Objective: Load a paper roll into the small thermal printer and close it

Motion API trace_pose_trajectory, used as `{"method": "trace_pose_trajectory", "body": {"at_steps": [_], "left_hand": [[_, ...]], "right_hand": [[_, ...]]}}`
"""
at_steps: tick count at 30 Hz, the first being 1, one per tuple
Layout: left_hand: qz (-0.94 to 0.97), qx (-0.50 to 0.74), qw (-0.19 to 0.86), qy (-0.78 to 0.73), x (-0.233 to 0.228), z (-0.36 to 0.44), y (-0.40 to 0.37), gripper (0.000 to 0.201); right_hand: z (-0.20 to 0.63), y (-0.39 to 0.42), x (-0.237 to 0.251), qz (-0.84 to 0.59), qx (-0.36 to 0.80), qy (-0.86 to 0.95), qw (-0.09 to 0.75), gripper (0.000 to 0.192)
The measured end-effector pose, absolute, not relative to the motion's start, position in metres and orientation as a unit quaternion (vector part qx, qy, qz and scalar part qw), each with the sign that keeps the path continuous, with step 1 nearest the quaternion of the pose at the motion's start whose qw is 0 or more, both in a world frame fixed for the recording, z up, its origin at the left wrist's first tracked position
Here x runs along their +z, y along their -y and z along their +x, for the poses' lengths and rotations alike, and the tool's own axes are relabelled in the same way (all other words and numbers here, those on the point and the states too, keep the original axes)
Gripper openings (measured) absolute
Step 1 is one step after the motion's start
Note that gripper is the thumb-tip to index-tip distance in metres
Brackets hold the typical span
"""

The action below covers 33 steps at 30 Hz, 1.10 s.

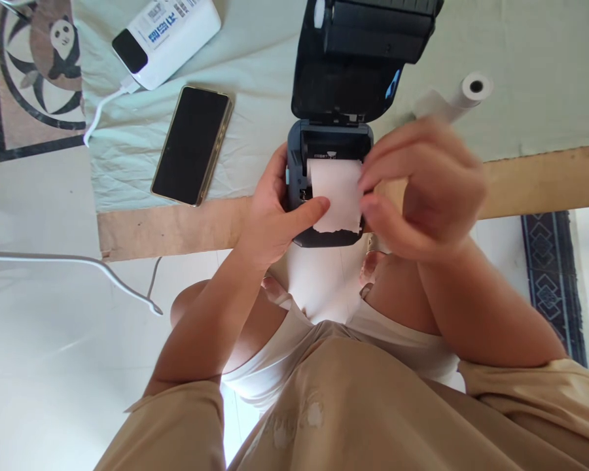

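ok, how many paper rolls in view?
1 plainly visible: a white paper roll on the pale green cloth, beyond the right hand. A second may be hidden under the paper strip in the open black device.

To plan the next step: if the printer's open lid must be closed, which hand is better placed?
Probably the right hand: it is only at the edge of the paper strip, close to the open lid, while the left hand grips the portable printer.
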State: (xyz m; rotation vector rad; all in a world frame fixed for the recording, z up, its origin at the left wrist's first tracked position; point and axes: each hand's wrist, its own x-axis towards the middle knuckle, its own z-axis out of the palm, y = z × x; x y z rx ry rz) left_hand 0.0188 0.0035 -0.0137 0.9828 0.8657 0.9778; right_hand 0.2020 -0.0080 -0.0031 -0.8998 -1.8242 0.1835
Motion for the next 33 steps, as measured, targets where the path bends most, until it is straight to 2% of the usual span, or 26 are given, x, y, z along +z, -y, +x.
{"method": "trace_pose_trajectory", "body": {"at_steps": [3,6,9,16,23,26,29,31,33], "left_hand": [[0.46,0.431,0.674,-0.386,-0.019,0.017,-0.003,0.078],[0.484,0.421,0.676,-0.363,-0.024,0.014,-0.003,0.1],[0.485,0.42,0.68,-0.355,-0.025,0.013,-0.003,0.101],[0.463,0.429,0.686,-0.362,-0.024,0.015,-0.003,0.1],[0.511,0.432,0.681,-0.297,-0.043,0.011,-0.014,0.108],[0.51,0.458,0.681,-0.257,-0.045,0.012,-0.014,0.095],[0.489,0.487,0.676,-0.258,-0.041,0.015,-0.008,0.066],[0.468,0.492,0.677,-0.284,-0.037,0.016,-0.005,0.048],[0.446,0.485,0.687,-0.306,-0.032,0.017,-0.003,0.039]], "right_hand": [[0.206,0.008,-0.002,-0.474,0.083,0.68,0.553,0.027],[0.208,0.007,-0.002,-0.533,0.161,0.644,0.524,0.044],[0.209,0.004,-0.006,-0.52,0.193,0.647,0.523,0.041],[0.21,-0.003,-0.012,-0.492,0.229,0.672,0.504,0.019],[0.21,0.0,-0.005,-0.466,0.354,0.671,0.455,0.022],[0.209,0.0,-0.007,-0.474,0.438,0.617,0.451,0.041],[0.209,-0.001,-0.011,-0.452,0.491,0.611,0.426,0.06],[0.209,-0.002,-0.013,-0.433,0.513,0.611,0.42,0.065],[0.21,-0.002,-0.014,-0.427,0.527,0.605,0.417,0.065]]}}
